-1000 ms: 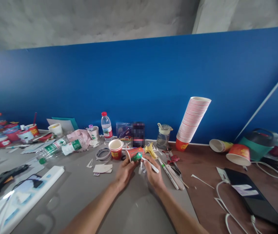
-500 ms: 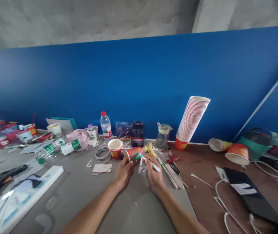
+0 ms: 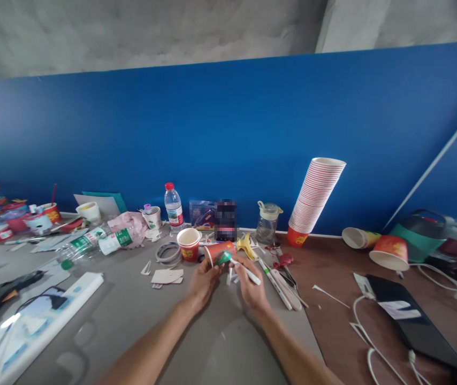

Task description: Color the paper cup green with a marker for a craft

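My left hand [image 3: 202, 280] is closed around a red paper cup [image 3: 221, 252] lying on its side, mouth toward the left. My right hand [image 3: 252, 286] grips a white marker pen [image 3: 246, 271] whose tip touches a green patch on the cup's side. Small white paper scraps [image 3: 230, 277] hang or lie between my two hands. An upright red paper cup [image 3: 189, 244] stands just left of the held one.
A leaning stack of paper cups [image 3: 314, 200], a water bottle [image 3: 173, 207] and a glass jar [image 3: 267, 223] stand against the blue wall. Pens and scissors [image 3: 280, 280] lie to the right. A black tablet [image 3: 407, 315] with white cables sits further right; a glue gun [image 3: 6, 289] and power strip [image 3: 47, 318] left.
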Motion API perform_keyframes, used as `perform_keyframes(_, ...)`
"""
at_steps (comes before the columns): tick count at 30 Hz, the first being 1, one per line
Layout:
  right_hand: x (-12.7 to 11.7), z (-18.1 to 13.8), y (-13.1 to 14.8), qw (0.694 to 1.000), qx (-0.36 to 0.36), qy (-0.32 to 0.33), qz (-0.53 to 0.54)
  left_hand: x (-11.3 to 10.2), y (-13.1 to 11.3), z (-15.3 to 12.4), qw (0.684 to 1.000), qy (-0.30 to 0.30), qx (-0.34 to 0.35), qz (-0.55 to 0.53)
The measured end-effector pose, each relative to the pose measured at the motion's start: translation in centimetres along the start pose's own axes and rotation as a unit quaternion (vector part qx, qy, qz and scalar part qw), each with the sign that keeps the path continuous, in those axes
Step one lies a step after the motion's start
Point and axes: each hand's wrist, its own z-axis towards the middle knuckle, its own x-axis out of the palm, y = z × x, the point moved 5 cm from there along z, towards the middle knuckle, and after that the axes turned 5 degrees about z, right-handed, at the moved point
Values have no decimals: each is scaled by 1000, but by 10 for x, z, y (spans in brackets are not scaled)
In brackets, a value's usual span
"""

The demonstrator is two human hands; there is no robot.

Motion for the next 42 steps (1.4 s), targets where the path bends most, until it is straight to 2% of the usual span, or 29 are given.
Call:
perform_keyframes(3,13,-5,2,997,2,72,4,3,-2,0,999,26,22,10)
perform_keyframes(4,15,-6,3,997,1,78,5,3,-3,0,999,28,24,9)
perform_keyframes(8,0,0,1,1000,-6,-12,0,-1,2,1,1000,-13,-10,-9)
perform_keyframes(10,-4,1,0,1000,-6,-30,-4,-2,3,1,999,-24,-20,-12)
perform_keyframes(14,14,-6,5,998,-11,67,-9,3,-3,1,1000,2,11,-6)
perform_keyframes(16,20,-9,7,996,-20,85,-8,4,-4,1,1000,11,14,-7)
perform_keyframes(21,3,-3,7,999,-21,-15,-25,-3,0,0,999,-32,-27,-27)
perform_keyframes(23,4,-3,7,999,-27,-3,-30,-2,-1,0,999,-25,-22,-28)
perform_keyframes(27,18,-9,7,996,-41,74,-35,4,-5,0,999,25,15,-22)
perform_keyframes(32,6,-5,5,998,-29,-5,-49,-4,1,2,999,-20,-16,-30)
perform_keyframes(34,6,-5,6,998,-30,4,-50,-4,1,2,999,-23,-18,-30)
perform_keyframes(38,15,-8,8,996,-45,59,-50,1,-2,1,1000,10,6,-26)
perform_keyframes(42,7,-5,5,998,-30,-4,-48,-3,1,2,999,-20,-8,-38)
